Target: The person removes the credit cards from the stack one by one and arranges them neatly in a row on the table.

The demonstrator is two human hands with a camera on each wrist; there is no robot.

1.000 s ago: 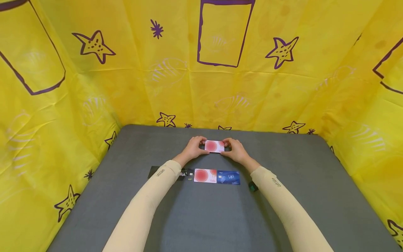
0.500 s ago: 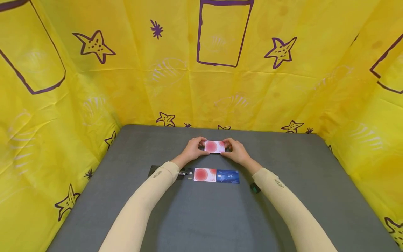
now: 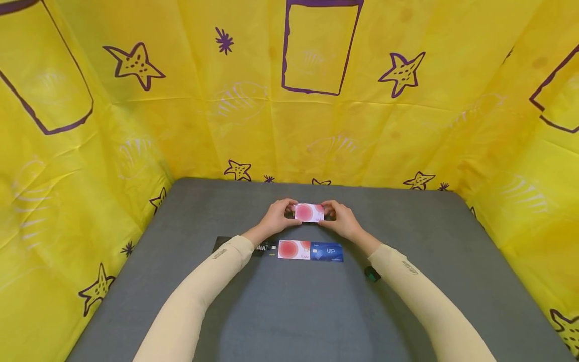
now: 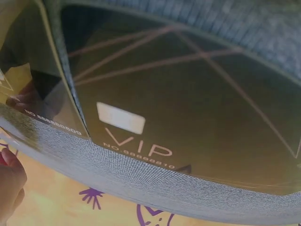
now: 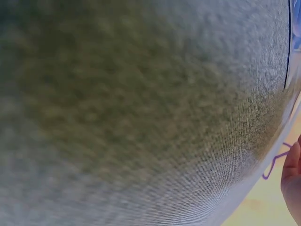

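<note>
Between both hands is a pink-and-white card (image 3: pixel 309 212) with a large red circle, held at its two short ends. My left hand (image 3: pixel 276 216) pinches the left end between thumb and fingers, and my right hand (image 3: pixel 342 220) pinches the right end the same way. Nearer to me lies a row of cards: a matching pink-and-white card (image 3: pixel 294 250), a blue VIP card (image 3: pixel 327 252) at its right, and black cards (image 3: pixel 261 249) partly covered by the left sleeve. Up close in the left wrist view, a dark VIP card (image 4: pixel 188 113) lies beside another dark card (image 4: pixel 42 70).
A grey table (image 3: pixel 289 311) carries the cards. Yellow cloth (image 3: pixel 253 125) printed with purple starfish rises behind it and along both sides. Under the right sleeve sits a small dark device (image 3: pixel 373 274). Grey table surface fills most of the right wrist view.
Both forearms have shifted slightly outward, exposing a little more of the black cards. The held card has moved very slightly toward me, with both hands still on it.
</note>
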